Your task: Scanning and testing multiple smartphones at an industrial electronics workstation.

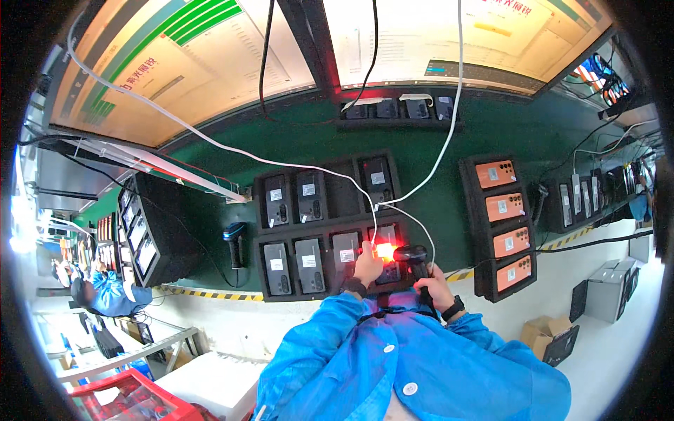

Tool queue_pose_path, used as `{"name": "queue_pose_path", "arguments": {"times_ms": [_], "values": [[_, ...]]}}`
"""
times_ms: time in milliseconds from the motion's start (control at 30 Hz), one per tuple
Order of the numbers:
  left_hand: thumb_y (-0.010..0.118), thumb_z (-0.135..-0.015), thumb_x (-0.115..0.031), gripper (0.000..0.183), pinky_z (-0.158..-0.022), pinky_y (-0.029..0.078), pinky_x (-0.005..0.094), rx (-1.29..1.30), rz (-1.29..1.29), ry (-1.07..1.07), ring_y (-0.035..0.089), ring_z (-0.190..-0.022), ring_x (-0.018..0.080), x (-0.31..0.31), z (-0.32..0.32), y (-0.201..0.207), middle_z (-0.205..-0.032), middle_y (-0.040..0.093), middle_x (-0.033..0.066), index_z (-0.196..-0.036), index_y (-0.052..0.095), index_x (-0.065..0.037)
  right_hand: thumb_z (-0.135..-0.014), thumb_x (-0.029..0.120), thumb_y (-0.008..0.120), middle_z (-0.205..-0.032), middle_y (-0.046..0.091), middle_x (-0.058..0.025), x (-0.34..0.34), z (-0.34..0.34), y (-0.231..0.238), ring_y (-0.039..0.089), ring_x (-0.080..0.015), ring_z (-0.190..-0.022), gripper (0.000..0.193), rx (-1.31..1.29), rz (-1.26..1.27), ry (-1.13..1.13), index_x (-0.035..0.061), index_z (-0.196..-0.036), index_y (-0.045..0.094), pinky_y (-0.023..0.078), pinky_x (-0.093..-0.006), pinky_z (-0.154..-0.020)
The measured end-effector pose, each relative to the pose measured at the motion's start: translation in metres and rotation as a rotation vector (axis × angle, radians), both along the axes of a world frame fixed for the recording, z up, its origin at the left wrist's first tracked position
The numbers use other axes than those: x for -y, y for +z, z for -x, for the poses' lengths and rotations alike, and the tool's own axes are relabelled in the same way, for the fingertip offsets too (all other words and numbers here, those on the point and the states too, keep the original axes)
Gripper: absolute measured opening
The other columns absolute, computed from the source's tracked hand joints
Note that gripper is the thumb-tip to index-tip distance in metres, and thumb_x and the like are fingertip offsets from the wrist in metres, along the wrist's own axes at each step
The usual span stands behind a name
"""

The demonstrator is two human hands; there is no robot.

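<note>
My right hand (437, 288) is wrapped around the handle of a black barcode scanner (413, 255). The scanner throws a bright red glow on a dark phone (388, 276) in the near right slot of a black foam tray (328, 230). One branch of a white split cable (407, 212) runs down to my left hand (368, 266), whose fingers are closed at its end beside that phone. Another branch reaches the fingertips of my right hand. Several grey phones with white labels, such as one (309, 265), lie in the tray; one far slot holds no phone.
Two lit monitors (470, 42) stand at the back. A tray of orange phones (502, 207) lies right, a stack of black trays (158, 228) left. Another scanner (236, 245) rests beside the middle tray. Cables hang across the green bench (435, 175). A co-worker (112, 291) is far left.
</note>
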State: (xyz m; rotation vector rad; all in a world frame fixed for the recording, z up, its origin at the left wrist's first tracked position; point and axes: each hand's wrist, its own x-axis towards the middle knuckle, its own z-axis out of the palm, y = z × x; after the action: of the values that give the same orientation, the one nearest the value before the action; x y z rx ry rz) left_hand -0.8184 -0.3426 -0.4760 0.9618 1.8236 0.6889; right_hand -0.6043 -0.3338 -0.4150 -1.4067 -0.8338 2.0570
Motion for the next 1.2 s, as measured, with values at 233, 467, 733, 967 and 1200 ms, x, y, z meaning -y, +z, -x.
{"name": "queue_pose_path", "arguments": {"times_ms": [233,467,733,967,1200], "values": [[0.054,-0.077,-0.012,0.034,-0.073,0.043,0.0517,0.052,-0.076,-0.032,0.055,-0.089,0.0498,-0.004,0.012,-0.011,-0.09,0.058,0.028,-0.105,0.035,-0.006,-0.06,-0.009,0.06,-0.077,0.052,-0.0028,-0.005,0.005,-0.009,0.051,-0.0135,-0.067,0.035,0.03,-0.069,0.02,0.0054,-0.09,0.047,0.041,-0.0261,-0.054],[0.066,-0.07,-0.014,0.042,-0.07,0.046,0.0432,0.163,-0.205,0.043,0.058,-0.078,0.0349,-0.007,0.004,-0.044,-0.08,0.056,0.0178,-0.101,0.038,-0.004,-0.058,-0.006,0.062,-0.076,0.052,-0.003,-0.013,-0.002,-0.045,0.05,-0.0136,-0.065,0.035,0.301,-0.329,-0.136,0.0058,-0.088,0.049,0.042,-0.0265,-0.055],[0.075,-0.065,-0.018,0.043,-0.059,0.045,0.0413,-0.05,-0.235,0.193,0.058,-0.065,0.0322,-0.017,-0.028,-0.001,-0.07,0.053,0.0125,-0.084,0.04,-0.005,-0.069,0.019,0.07,-0.072,0.052,-0.0131,-0.074,0.004,-0.101,0.052,-0.0318,-0.068,0.03,0.791,-0.61,-0.159,0.0055,-0.081,0.046,0.042,-0.0405,-0.064],[0.072,-0.067,-0.005,0.038,-0.06,0.045,0.038,0.103,-0.502,0.152,0.058,-0.069,0.0316,-0.025,-0.005,0.035,-0.071,0.054,0.0139,-0.09,0.041,-0.003,-0.096,0.024,0.04,-0.079,0.055,-0.0051,-0.103,0.043,-0.016,0.05,-0.015,-0.073,0.029,0.215,-0.804,0.144,0.0012,-0.087,0.056,0.042,-0.0297,-0.068],[0.073,-0.067,-0.006,0.037,-0.062,0.046,0.0376,-0.08,-0.373,0.07,0.06,-0.073,0.0328,-0.011,0.001,0.076,-0.076,0.06,0.0156,-0.089,0.045,-0.002,-0.086,0.015,0.06,-0.083,0.067,-0.0079,-0.098,0.064,0.055,0.062,-0.0129,-0.075,0.017,0.184,-0.815,0.358,0.0009,-0.093,0.065,0.047,-0.0259,-0.068]]}}
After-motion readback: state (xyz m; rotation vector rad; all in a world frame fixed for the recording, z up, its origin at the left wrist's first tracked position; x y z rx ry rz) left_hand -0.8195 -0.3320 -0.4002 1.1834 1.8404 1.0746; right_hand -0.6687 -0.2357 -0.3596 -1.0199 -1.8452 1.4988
